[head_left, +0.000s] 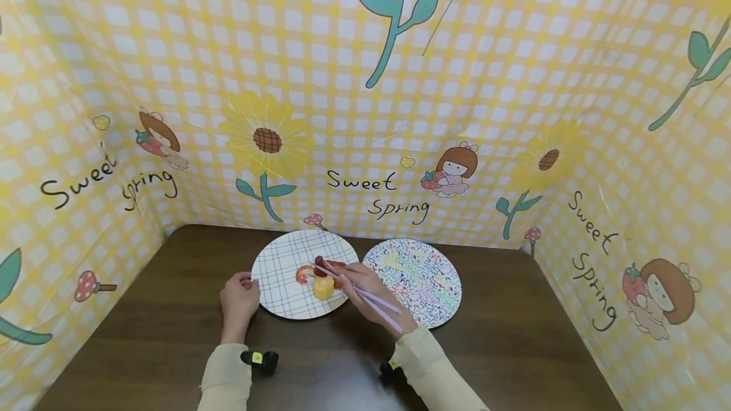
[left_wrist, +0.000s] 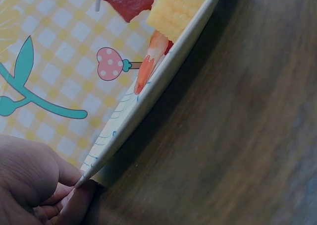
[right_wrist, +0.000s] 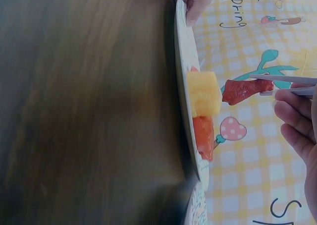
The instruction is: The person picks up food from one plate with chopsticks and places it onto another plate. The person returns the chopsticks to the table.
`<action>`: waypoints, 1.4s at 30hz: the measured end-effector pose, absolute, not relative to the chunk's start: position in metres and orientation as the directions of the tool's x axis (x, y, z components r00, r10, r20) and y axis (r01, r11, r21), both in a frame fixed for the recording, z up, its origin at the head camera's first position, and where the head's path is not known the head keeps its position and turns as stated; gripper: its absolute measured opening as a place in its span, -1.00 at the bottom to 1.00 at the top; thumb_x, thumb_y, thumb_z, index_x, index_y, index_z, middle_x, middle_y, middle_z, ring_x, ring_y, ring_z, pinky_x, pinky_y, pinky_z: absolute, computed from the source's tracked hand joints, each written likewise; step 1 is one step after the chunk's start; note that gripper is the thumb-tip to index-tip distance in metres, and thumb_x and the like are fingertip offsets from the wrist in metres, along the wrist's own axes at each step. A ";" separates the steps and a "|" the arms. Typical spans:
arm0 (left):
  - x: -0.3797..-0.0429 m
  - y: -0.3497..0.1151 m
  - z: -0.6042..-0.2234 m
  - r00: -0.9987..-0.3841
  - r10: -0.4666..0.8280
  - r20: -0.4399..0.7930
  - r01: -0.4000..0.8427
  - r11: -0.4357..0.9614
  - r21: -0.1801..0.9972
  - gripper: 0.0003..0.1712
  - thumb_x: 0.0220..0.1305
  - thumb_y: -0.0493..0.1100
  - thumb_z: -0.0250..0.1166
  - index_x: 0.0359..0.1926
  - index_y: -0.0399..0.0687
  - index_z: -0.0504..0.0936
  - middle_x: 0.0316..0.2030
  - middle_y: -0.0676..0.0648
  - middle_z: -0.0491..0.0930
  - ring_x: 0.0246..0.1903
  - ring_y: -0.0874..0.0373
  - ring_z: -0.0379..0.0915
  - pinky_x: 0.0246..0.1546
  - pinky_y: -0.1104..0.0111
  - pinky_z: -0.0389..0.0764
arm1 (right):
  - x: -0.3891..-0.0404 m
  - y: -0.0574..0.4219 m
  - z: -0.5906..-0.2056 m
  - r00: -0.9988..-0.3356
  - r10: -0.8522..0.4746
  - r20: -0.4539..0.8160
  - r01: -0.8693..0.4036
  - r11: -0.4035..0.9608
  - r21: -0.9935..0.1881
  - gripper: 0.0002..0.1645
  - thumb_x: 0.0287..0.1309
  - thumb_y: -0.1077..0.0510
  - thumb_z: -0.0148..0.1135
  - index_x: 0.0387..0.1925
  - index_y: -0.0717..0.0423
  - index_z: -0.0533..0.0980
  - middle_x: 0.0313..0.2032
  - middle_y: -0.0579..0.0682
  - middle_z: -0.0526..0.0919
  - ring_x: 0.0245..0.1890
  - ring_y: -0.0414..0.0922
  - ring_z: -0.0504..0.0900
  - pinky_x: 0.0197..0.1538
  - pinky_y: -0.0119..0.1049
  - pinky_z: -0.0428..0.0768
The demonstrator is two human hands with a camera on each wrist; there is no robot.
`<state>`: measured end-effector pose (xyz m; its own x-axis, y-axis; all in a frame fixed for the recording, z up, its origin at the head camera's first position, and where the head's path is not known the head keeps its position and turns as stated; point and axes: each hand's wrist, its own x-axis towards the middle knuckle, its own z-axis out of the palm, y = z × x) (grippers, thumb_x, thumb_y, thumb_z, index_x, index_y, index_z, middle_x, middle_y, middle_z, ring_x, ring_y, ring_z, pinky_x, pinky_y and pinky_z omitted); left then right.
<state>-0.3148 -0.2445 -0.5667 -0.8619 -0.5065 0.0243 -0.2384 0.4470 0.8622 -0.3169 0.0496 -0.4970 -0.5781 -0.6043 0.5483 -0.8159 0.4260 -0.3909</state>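
Note:
A white plate with blue grid lines (head_left: pixel 280 290) lies on the table, its left rim pinched between thumb and fingers of my left hand (head_left: pixel 238 302). My right hand (head_left: pixel 374 297) holds a pair of pale purple chopsticks (head_left: pixel 381 307) over the plate's right side. Between their tips is a dark red piece of meat (right_wrist: pixel 245 90), raised above the plate in the right wrist view. A yellow corn piece (head_left: pixel 323 288) sits on the plate under it. Beside the corn lie a shrimp (left_wrist: pixel 151 61) and a glossy red-orange piece (right_wrist: pixel 203 136), partly hidden by my right hand in the head view.
A second plate with a multicoloured squiggle pattern (head_left: pixel 425 274) stands right of the first, partly behind my right forearm. Both rest on a dark brown wooden table (head_left: pixel 320 360). Yellow checked sheeting (head_left: pixel 365 113) encloses the back and sides.

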 end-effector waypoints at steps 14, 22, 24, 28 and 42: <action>-0.315 -0.244 -0.569 -0.865 -0.501 0.026 -0.238 0.455 0.858 -0.59 0.45 -0.25 0.09 0.16 -0.51 0.49 -0.02 -0.48 0.57 -0.01 -0.30 0.51 0.01 -0.10 0.52 | -0.314 0.031 -0.506 -0.552 -0.610 0.568 -0.830 0.334 -0.447 -0.62 0.51 0.26 -0.01 0.17 0.33 0.59 0.13 0.23 0.67 0.13 0.12 0.66 0.20 -0.10 0.61; -0.314 -0.244 -0.568 -0.866 -0.499 0.025 -0.239 0.458 0.856 -0.58 0.46 -0.24 0.09 0.16 -0.51 0.49 -0.01 -0.49 0.57 -0.01 -0.31 0.51 0.01 -0.10 0.53 | -0.315 0.025 -0.506 -0.537 -0.603 0.590 -0.840 0.318 -0.439 -0.65 0.47 0.32 0.01 0.11 0.32 0.63 0.03 0.23 0.72 0.03 0.04 0.71 0.11 -0.18 0.66; -0.313 -0.244 -0.568 -0.866 -0.500 0.026 -0.239 0.458 0.856 -0.58 0.45 -0.24 0.09 0.16 -0.51 0.49 -0.02 -0.49 0.57 -0.01 -0.31 0.51 0.00 -0.11 0.53 | -0.316 0.022 -0.506 -0.531 -0.611 0.588 -0.843 0.305 -0.443 -0.63 0.45 0.33 0.02 0.15 0.30 0.61 0.06 0.22 0.71 0.07 0.05 0.69 0.15 -0.19 0.64; -0.313 -0.244 -0.567 -0.864 -0.504 0.028 -0.239 0.458 0.856 -0.59 0.45 -0.24 0.09 0.15 -0.51 0.50 -0.02 -0.48 0.58 -0.01 -0.30 0.52 0.02 -0.10 0.52 | -0.317 0.018 -0.508 -0.527 -0.616 0.586 -0.845 0.308 -0.436 -0.61 0.45 0.31 0.03 0.20 0.24 0.58 -0.02 0.16 0.75 0.04 0.01 0.68 0.11 -0.25 0.62; -0.314 -0.246 -0.566 -0.869 -0.493 0.026 -0.236 0.460 0.856 -0.58 0.45 -0.24 0.09 0.16 -0.51 0.50 -0.01 -0.49 0.58 0.01 -0.32 0.52 0.02 -0.10 0.53 | -0.324 0.009 -0.515 -0.590 -0.641 0.490 -0.795 0.356 -0.491 -0.69 0.54 0.23 -0.06 -0.11 0.23 0.63 -0.36 0.07 0.71 -0.35 -0.23 0.56 -0.21 -0.50 0.50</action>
